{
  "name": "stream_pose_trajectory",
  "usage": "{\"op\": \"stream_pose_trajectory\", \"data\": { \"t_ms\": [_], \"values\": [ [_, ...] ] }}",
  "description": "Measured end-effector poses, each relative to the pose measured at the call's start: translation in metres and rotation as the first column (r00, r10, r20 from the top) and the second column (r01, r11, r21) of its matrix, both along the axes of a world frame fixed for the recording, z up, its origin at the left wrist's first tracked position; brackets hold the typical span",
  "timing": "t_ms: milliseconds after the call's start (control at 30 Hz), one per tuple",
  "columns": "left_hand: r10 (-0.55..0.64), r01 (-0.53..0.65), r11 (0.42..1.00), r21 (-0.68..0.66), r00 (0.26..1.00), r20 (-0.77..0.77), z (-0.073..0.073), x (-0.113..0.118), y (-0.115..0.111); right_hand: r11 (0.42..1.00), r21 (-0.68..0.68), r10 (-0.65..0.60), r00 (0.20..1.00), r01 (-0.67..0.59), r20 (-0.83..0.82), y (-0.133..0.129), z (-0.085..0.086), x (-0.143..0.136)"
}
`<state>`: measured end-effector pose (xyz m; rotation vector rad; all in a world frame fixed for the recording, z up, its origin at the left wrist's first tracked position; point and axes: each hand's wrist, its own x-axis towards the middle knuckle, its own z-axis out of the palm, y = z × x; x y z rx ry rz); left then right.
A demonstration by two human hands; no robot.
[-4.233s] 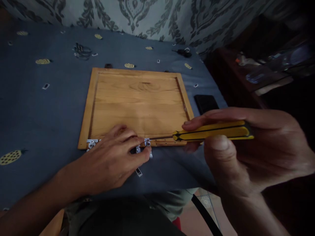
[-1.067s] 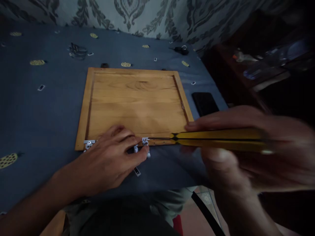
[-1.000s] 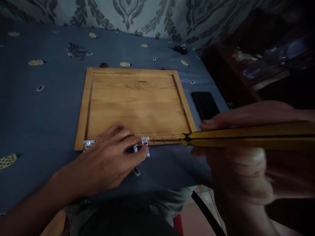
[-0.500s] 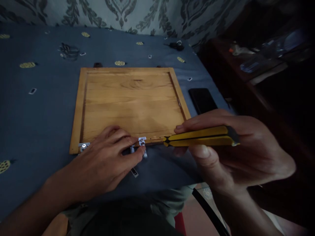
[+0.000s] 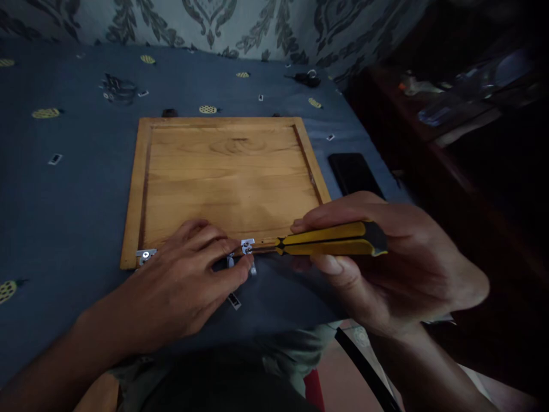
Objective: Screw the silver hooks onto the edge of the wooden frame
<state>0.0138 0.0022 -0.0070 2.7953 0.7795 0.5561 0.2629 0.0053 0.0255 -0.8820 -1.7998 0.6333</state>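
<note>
My right hand point(image 5: 386, 263) grips the yellow and black handle of a screwdriver point(image 5: 330, 239), its shaft pointing left. The tip is at a small metal hinge point(image 5: 247, 247) on the near edge of a framed wooden panel point(image 5: 231, 171). My left hand point(image 5: 189, 274) lies over that same edge, with index finger and thumb pinching the hinge; its lower arm sticks out below the panel's edge. Another metal hinge point(image 5: 146, 256), with a screw in it, sits at the panel's near left corner. Whether the tip is seated in a screw is too small to tell.
The panel lies on a blue patterned cloth point(image 5: 77, 200). A black phone-like slab point(image 5: 355, 174) lies to its right. A black cord bundle point(image 5: 118, 88) and a key with a ring point(image 5: 306, 78) lie at the back. A dark wooden cabinet point(image 5: 412, 131) stands at the right.
My right hand has moved left with the screwdriver, bringing its tip to the hinge. My left hand has stayed in place on the hinge.
</note>
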Motion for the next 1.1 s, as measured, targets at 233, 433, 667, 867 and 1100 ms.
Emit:
{"op": "stream_pose_trajectory", "data": {
  "t_ms": [233,433,667,867,1100],
  "values": [
    [-0.011,0.011,1.000,-0.007,1.000,0.008,0.003,0.000,0.000,0.989,0.150,0.009,1.000,-0.005,-0.023,0.003,-0.003,-0.014],
    [-0.003,0.003,1.000,0.001,1.000,-0.003,0.002,0.001,0.000,0.998,0.060,0.000,0.993,0.007,-0.119,0.004,-0.006,-0.013],
    [0.004,-0.004,1.000,-0.018,1.000,0.009,0.000,0.000,-0.001,0.990,-0.102,0.094,0.994,-0.100,-0.061,0.002,-0.001,-0.004],
    [-0.001,0.001,1.000,-0.002,1.000,0.031,0.002,0.001,0.000,0.987,0.052,0.157,0.975,-0.150,-0.159,0.009,0.001,-0.010],
    [-0.005,0.006,1.000,-0.012,0.999,0.053,0.002,0.001,0.001,0.969,-0.142,0.175,0.970,-0.200,-0.169,0.005,0.007,-0.008]
  ]
}}
